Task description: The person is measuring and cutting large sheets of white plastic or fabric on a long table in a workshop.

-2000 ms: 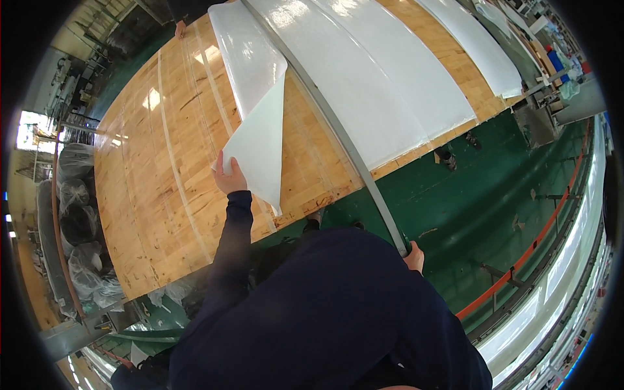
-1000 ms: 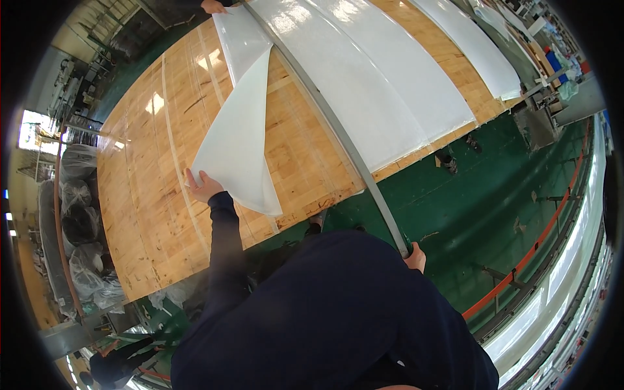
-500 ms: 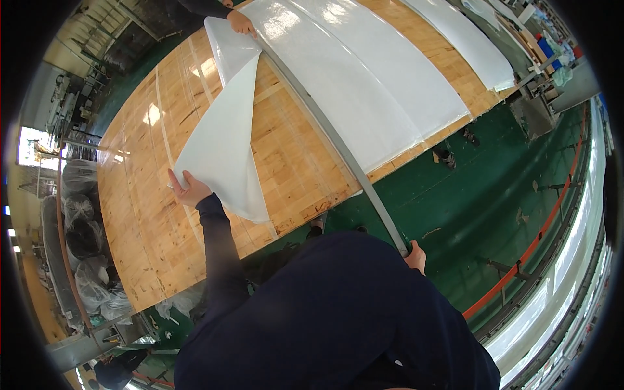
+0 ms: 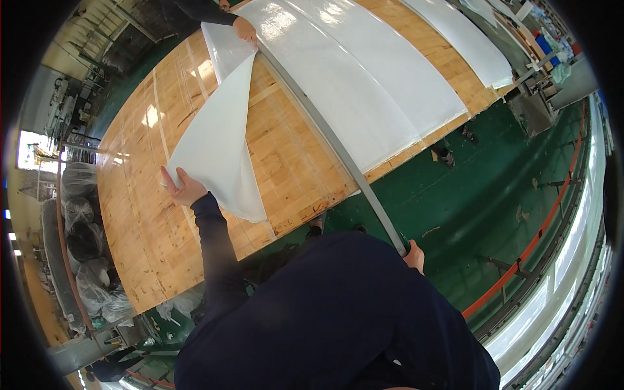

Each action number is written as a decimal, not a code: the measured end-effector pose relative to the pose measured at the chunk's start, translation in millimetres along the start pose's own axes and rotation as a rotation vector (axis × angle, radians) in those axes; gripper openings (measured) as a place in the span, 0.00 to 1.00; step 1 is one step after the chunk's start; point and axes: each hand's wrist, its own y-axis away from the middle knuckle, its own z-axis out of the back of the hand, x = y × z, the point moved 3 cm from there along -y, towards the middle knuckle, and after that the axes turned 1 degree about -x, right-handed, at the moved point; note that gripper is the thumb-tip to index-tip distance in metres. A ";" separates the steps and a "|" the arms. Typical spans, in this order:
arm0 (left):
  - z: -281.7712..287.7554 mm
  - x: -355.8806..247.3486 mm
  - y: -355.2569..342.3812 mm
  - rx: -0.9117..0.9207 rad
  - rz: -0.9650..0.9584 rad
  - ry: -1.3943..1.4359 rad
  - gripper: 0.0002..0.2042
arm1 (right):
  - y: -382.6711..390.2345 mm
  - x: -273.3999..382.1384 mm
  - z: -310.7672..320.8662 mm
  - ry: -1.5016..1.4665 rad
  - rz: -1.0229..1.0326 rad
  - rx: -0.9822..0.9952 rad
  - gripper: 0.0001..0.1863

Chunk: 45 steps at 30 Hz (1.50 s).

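Observation:
My left hand (image 4: 186, 188) grips the near left corner of a loose white sheet strip (image 4: 218, 133), thumb and fingers pinched on its edge. The strip is lifted and folded over the wooden table, narrowing toward the far end. A long grey metal straightedge (image 4: 325, 128) lies along the left edge of a wide white sheet (image 4: 364, 71) and sticks out past the table's near edge. Its near end is in my right hand (image 4: 415, 256), with fingers wrapped round it. At the far end, another person's hand (image 4: 246, 30) presses by the straightedge and the strip.
The wooden table (image 4: 130, 240) has scratches and tape lines. Another white sheet (image 4: 455, 39) lies at its right. Plastic-wrapped rolls (image 4: 79, 208) stand at the left. A red-orange rail (image 4: 520, 263) and long shiny material (image 4: 552, 305) run along the right over the green floor.
My left hand has moved slightly left, drawing the strip's corner with it. The other person's hand has shifted a little. My right hand and the straightedge are nearly still.

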 end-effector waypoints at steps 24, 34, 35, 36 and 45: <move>13.7 23.9 12.0 0.035 0.074 -0.026 0.20 | -1.0 -4.3 -1.5 0.020 0.005 0.018 0.26; 19.1 34.1 14.1 0.068 0.142 0.034 0.20 | -1.7 -6.9 -5.2 0.028 0.013 0.002 0.26; 18.8 34.2 13.8 0.072 0.133 0.080 0.20 | -1.8 -7.6 -5.7 0.028 0.011 -0.002 0.26; 18.6 35.2 13.4 0.069 0.148 0.057 0.20 | -1.8 -8.2 -6.2 0.028 0.009 -0.006 0.26; 18.9 34.6 14.9 0.073 0.154 0.066 0.20 | -3.1 -12.4 -9.3 0.024 0.024 -0.009 0.28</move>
